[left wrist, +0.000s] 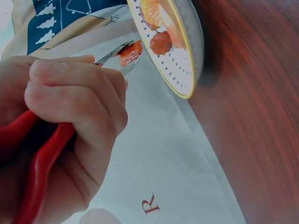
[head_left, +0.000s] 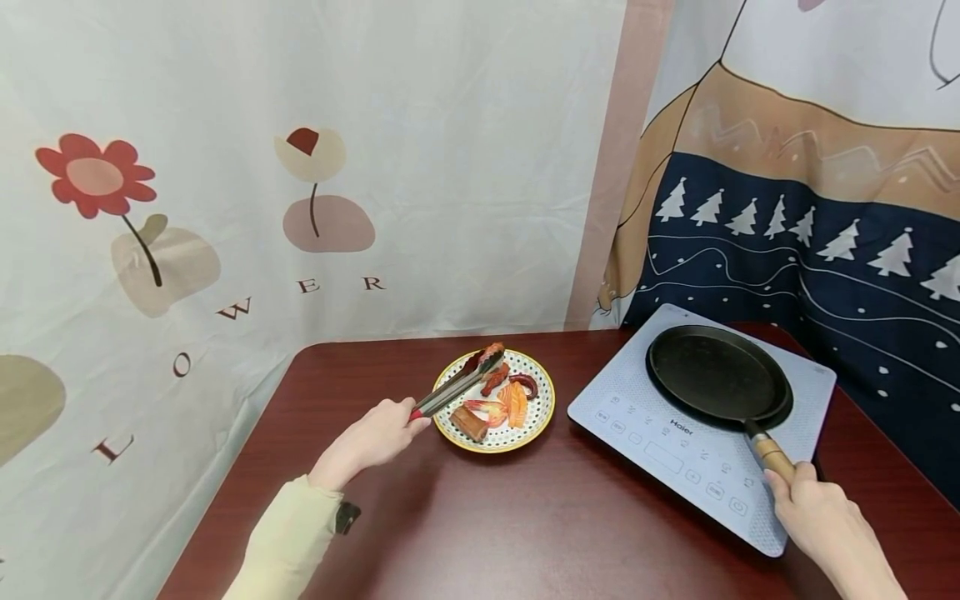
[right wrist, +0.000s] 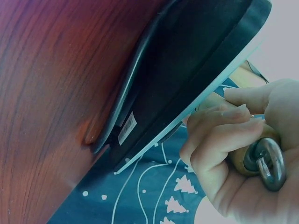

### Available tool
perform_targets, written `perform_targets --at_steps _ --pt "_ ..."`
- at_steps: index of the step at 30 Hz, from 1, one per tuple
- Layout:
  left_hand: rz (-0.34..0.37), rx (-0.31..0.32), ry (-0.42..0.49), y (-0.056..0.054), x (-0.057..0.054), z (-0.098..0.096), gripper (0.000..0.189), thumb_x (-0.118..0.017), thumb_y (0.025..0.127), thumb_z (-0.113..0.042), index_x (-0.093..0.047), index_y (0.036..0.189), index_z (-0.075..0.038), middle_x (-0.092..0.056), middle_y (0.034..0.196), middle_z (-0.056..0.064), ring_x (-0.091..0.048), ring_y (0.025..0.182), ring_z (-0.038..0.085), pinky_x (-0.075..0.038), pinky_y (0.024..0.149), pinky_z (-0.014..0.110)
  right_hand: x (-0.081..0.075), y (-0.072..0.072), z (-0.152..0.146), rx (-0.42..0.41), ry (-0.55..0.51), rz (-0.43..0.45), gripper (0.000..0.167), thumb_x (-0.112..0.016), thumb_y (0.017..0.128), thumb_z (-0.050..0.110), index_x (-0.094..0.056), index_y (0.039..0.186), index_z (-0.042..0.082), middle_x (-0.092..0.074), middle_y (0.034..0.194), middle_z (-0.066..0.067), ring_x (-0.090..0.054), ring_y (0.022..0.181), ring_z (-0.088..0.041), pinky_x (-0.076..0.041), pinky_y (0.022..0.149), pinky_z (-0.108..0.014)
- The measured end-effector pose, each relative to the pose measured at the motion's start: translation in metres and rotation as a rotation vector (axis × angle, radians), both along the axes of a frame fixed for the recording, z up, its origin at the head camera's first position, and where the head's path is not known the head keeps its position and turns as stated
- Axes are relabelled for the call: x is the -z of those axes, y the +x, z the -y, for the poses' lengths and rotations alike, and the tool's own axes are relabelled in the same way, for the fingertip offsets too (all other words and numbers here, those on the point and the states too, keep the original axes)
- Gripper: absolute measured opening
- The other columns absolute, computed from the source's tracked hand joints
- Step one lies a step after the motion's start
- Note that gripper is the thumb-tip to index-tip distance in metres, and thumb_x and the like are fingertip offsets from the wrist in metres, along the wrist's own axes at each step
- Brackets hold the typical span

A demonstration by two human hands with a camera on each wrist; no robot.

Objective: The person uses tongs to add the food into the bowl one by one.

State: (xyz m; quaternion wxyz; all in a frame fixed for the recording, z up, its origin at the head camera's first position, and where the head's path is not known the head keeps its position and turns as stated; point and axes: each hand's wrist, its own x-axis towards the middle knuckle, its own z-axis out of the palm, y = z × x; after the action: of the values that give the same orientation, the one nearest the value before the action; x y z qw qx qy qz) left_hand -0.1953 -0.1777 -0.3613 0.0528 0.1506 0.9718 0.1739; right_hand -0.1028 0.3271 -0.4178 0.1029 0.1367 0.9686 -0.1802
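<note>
My left hand (head_left: 378, 435) grips the red-handled tongs (head_left: 463, 383); the red handles (left wrist: 51, 151) pass through its curled fingers in the left wrist view. Between the tong tips is a reddish-brown piece of food (left wrist: 130, 53), held over the far side of a dotted plate (head_left: 542, 410) with a yellow rim. On that plate lie an orange salmon piece (head_left: 514, 404), a shrimp (head_left: 489, 410), a brown block-shaped piece (head_left: 469, 423) and a dark red curled piece (head_left: 525, 385). My right hand (head_left: 828, 521) is wrapped round the wooden handle (head_left: 772, 454) of a black frying pan (head_left: 716, 375).
Under the pan is a pale induction cooktop (head_left: 637, 433), set at an angle on the right of the dark red wooden table (head_left: 480, 525). Printed curtains (head_left: 465, 167) hang behind the table's back edge. The cooktop's dark underside (right wrist: 154, 107) shows in the right wrist view.
</note>
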Motion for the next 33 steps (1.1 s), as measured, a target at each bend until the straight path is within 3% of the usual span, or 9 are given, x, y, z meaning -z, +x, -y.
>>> perform_targets --at_steps 8,12,21,33 --pt "-0.029 0.032 -0.012 -0.006 -0.004 -0.026 0.025 -0.057 0.095 -0.026 -0.055 0.092 -0.001 -0.044 0.061 0.002 -0.048 0.059 0.017 -0.041 0.060 0.030 0.001 0.000 0.002 0.027 0.008 0.010 0.046 -0.033 0.101 0.029 -0.036 0.101 -0.016 -0.045 0.070 -0.017 -0.046 0.062 -0.027 -0.038 0.056 -0.038" --pt "-0.035 0.053 -0.014 -0.009 -0.006 -0.043 0.026 -0.057 0.095 -0.028 -0.055 0.090 -0.002 -0.043 0.062 0.002 -0.048 0.060 0.017 -0.041 0.060 0.030 0.000 0.001 0.002 0.015 -0.001 0.020 0.047 -0.032 0.101 0.031 -0.035 0.101 -0.016 -0.045 0.070 -0.017 -0.046 0.062 -0.027 -0.038 0.056 -0.038" --pt "-0.037 0.181 0.060 -0.018 -0.009 -0.084 0.024 -0.055 0.096 -0.026 -0.054 0.087 -0.003 -0.045 0.060 -0.001 -0.045 0.052 0.013 -0.036 0.051 0.024 -0.002 0.002 0.002 -0.005 -0.017 0.028 0.049 -0.031 0.102 0.033 -0.036 0.100 -0.015 -0.044 0.069 -0.015 -0.046 0.061 -0.026 -0.037 0.056 -0.038" --pt "-0.077 0.284 0.035 -0.028 -0.009 -0.140 0.025 -0.052 0.097 -0.030 -0.055 0.089 -0.006 -0.045 0.065 -0.002 -0.052 0.064 0.015 -0.043 0.062 0.026 -0.003 0.002 0.004 -0.005 -0.005 0.008 0.045 -0.033 0.101 0.031 -0.037 0.097 -0.014 -0.042 0.067 -0.013 -0.045 0.060 -0.026 -0.036 0.055 -0.037"
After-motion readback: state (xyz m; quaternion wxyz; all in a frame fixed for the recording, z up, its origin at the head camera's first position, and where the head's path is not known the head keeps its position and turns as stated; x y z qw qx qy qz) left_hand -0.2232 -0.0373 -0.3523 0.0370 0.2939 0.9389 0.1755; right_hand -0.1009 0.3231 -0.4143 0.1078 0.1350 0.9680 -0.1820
